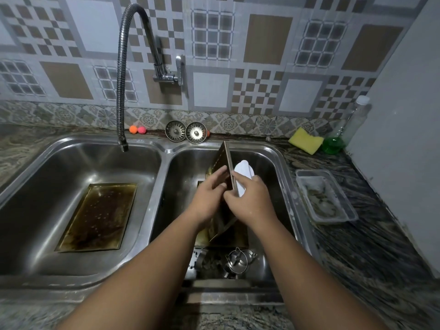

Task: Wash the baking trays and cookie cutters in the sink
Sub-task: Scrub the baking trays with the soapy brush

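A baking tray [225, 160] stands on its edge in the right sink basin [271, 160]. My left hand [209, 194] lies flat against the tray's left face, fingers straight. My right hand [252, 198] grips a white scrubber [243, 171] and presses it on the tray's right face. Another greasy baking tray [98, 216] lies flat in the left basin. Several metal cookie cutters [235, 259] sit at the near end of the right basin. More of a tray shows under my forearms.
The flexible tap [122, 75] hangs over the left basin, with no water running. Two sink strainers [185, 131] lean at the back wall. A yellow sponge [306, 140], a green soap bottle [342, 132] and a clear plastic container [326, 196] are on the right counter.
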